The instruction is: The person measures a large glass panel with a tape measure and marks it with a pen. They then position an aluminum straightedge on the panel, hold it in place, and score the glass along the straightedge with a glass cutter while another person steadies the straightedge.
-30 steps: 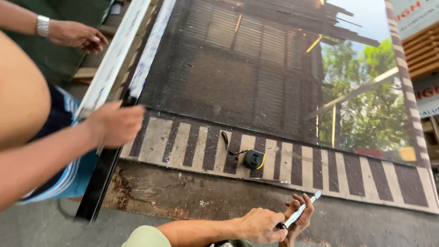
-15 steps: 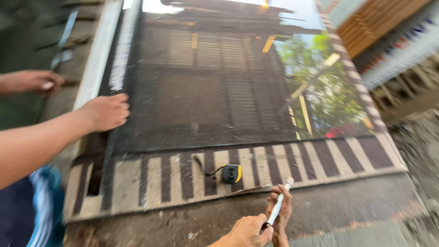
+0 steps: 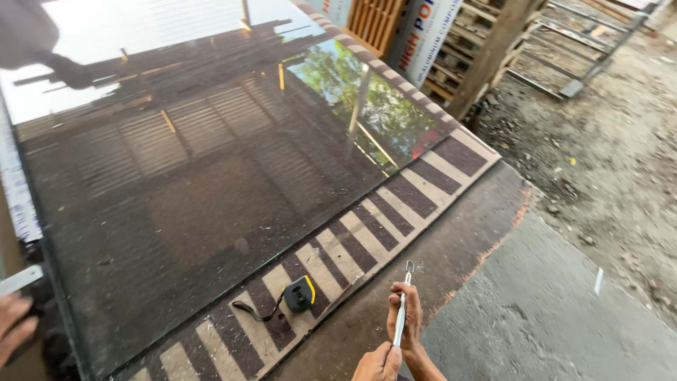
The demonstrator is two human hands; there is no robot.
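Note:
Both my hands are at the bottom centre, holding a slim silver pen-like tool [image 3: 403, 296] upright. My right hand [image 3: 413, 326] grips its shaft and my left hand [image 3: 377, 365] holds its lower end. They hover over a dark, rusty surface [image 3: 451, 247] just off the near edge of a brown-and-cream striped board [image 3: 395, 204]. A large dark glass sheet [image 3: 211, 183] lies on that board and reflects buildings and trees. On the stripes to the left of my hands lies a black-and-yellow tape measure [image 3: 300, 294] with a wrist strap.
A co-worker's hand [image 3: 13, 328] shows at the left edge by the glass rim. Wooden pallets [image 3: 486, 35] and a metal frame [image 3: 571, 49] stand at the back right. Dirt ground [image 3: 613, 162] and a grey slab [image 3: 550, 317] lie to the right.
The view has swung to the right. The co-worker's arm on the glass edge has slid almost out of frame. My hands still hold the tool, which stands more upright.

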